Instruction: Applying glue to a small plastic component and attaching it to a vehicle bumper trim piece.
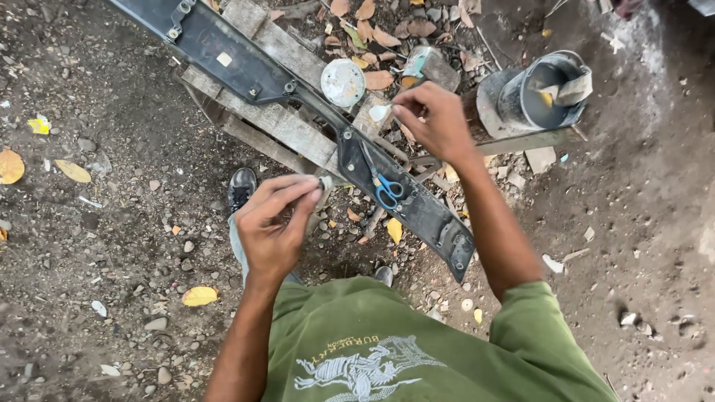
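Left hand (274,223) hiding small piece (325,182)

A small whitish scrap (379,112) sits pinched at the fingertips just above the frame's centre, over a long black plastic panel (261,74). Another small grey bit (325,182) is pinched left of centre, beside the panel's lower edge.

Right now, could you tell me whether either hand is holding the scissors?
No, the scissors lie on the black panel, while the left hand and right hand each pinch something small.
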